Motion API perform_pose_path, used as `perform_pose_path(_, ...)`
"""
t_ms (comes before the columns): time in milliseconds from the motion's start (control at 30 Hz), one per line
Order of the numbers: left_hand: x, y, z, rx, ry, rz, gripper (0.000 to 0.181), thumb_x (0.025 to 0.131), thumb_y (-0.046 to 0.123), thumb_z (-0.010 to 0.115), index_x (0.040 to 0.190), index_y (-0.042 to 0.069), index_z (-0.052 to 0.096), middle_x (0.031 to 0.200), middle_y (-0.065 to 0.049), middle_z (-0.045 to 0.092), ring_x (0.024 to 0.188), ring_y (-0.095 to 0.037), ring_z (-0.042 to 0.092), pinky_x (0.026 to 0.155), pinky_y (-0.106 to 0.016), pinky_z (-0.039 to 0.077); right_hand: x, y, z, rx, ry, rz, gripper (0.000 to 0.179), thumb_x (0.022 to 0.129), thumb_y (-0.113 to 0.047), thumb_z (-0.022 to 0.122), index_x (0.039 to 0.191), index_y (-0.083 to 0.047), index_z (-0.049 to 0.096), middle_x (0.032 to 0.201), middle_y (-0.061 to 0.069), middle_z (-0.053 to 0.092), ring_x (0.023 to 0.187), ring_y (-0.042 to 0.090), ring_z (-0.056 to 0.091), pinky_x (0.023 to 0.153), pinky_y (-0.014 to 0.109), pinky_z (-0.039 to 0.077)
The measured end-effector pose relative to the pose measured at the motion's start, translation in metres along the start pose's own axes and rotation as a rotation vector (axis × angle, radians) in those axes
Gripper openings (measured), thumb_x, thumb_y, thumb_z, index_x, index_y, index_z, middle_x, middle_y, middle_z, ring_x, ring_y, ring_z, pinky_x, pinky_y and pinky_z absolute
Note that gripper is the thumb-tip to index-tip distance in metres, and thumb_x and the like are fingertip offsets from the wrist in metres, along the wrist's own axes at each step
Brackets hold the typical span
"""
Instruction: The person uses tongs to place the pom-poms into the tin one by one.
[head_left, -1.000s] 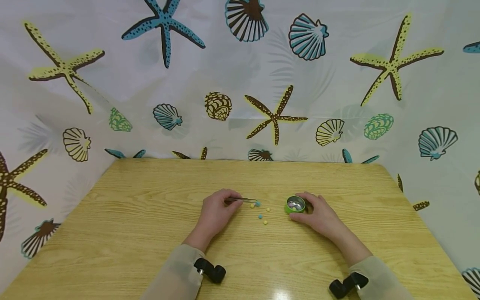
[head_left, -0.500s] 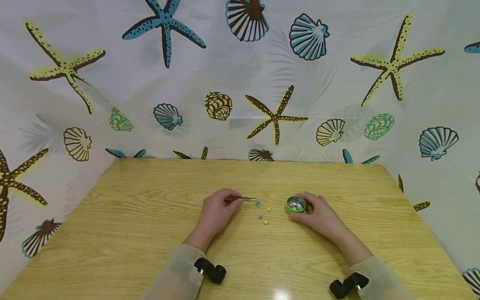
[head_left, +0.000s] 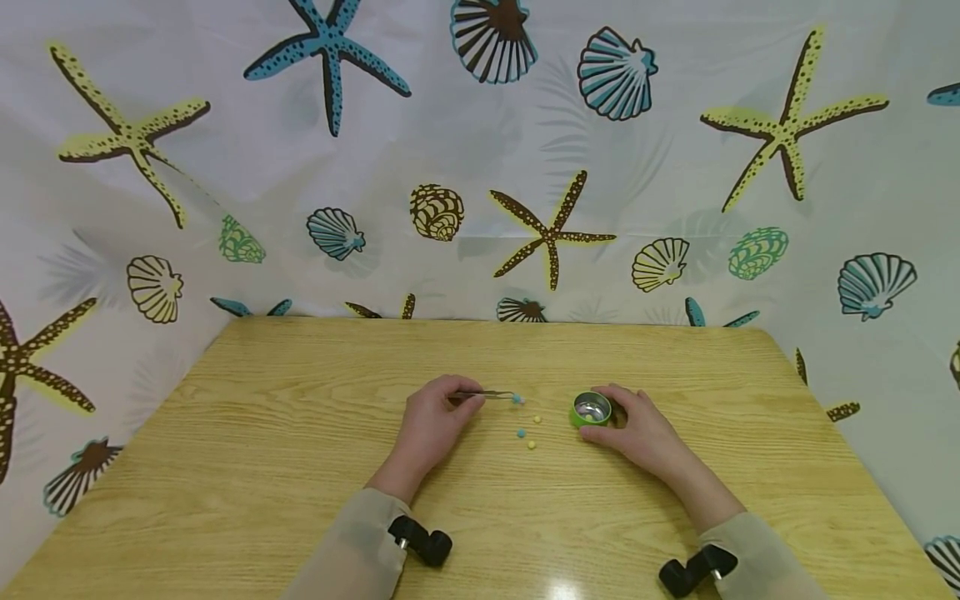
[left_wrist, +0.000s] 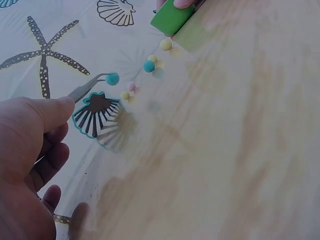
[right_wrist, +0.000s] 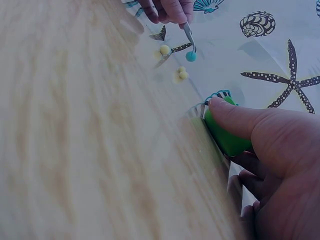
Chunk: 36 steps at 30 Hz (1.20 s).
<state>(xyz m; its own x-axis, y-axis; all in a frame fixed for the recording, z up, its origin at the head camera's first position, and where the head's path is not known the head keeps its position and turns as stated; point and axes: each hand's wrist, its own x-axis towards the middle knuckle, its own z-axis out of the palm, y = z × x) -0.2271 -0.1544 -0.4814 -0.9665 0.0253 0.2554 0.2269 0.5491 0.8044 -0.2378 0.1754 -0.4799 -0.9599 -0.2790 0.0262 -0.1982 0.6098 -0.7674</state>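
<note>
Nearest, well short of the green cup, are two black mounts, one on the left sleeve, the other on the right sleeve. Farther in, left of the cup and a little nearer than it, lie a yellow bead and a loose blue bead; a second yellow bead sits closer to the cup's left side. The right hand curls round the cup from its right; a yellow bead inside shows. Left of the cup, the left hand pinches tweezers, a blue bead at their bent tips.

That round bead could well slip or shoot out if the squeeze slackens or bites off-centre. Tips dipping low might knock the loose beads rolling, and a tilt of the cup could spill its bead.

Beyond the cup stretches bare bench, then shell-printed cloth.
</note>
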Motion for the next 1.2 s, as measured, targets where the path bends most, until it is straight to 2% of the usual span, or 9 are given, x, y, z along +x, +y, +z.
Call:
perform_pose_path(200, 0.000, 0.003, -0.001, -0.014, 0.014, -0.005, 0.011, 0.106, 0.018, 0.078, 0.116, 0.015, 0.081, 0.110, 0.001, 0.074, 0.100, -0.019, 0.067, 0.085, -0.043, 0.056, 0.000, -0.001, 0.000, -0.003, 0.004, -0.005, 0.071, 0.098, -0.037, 0.087, 0.156, -0.007, 0.060, 0.168, 0.030, 0.043, 0.161, 0.060, 0.016, 0.129, 0.072, 0.013)
perform_pose_path(367, 0.001, 0.007, 0.000, 0.000, 0.026, 0.008, 0.010, 0.106, 0.019, 0.078, 0.115, 0.015, 0.081, 0.109, 0.002, 0.075, 0.101, -0.019, 0.066, 0.086, -0.043, 0.055, 0.001, 0.000, 0.001, -0.011, 0.005, -0.014, 0.069, 0.098, -0.038, 0.088, 0.154, -0.008, 0.062, 0.165, 0.025, 0.049, 0.161, 0.059, 0.019, 0.129, 0.072, 0.015)
perform_pose_path(633, 0.006, 0.023, 0.004, -0.019, 0.032, 0.050, 0.009, 0.106, 0.018, 0.079, 0.115, 0.015, 0.082, 0.111, 0.001, 0.075, 0.103, -0.020, 0.066, 0.088, -0.044, 0.054, 0.002, 0.000, -0.001, -0.016, 0.010, -0.012, 0.068, 0.097, -0.038, 0.088, 0.153, -0.008, 0.063, 0.166, 0.024, 0.049, 0.161, 0.059, 0.017, 0.129, 0.072, 0.014)
perform_pose_path(967, 0.008, 0.046, 0.022, -0.040, -0.018, 0.101, 0.009, 0.106, 0.018, 0.079, 0.114, 0.016, 0.082, 0.109, 0.004, 0.075, 0.101, -0.017, 0.066, 0.085, -0.042, 0.054, 0.002, 0.000, -0.001, -0.019, 0.012, -0.005, 0.067, 0.098, -0.039, 0.088, 0.152, -0.010, 0.063, 0.165, 0.022, 0.051, 0.161, 0.060, 0.019, 0.127, 0.074, 0.019)
perform_pose_path(1200, 0.008, 0.060, 0.038, -0.018, -0.052, 0.121, 0.008, 0.106, 0.018, 0.079, 0.113, 0.017, 0.082, 0.107, 0.006, 0.075, 0.101, -0.017, 0.066, 0.088, -0.042, 0.054, 0.001, -0.001, 0.000, -0.027, 0.017, -0.013, 0.061, 0.098, -0.040, 0.088, 0.149, -0.013, 0.066, 0.153, 0.017, 0.064, 0.158, 0.057, 0.028, 0.125, 0.074, 0.023)
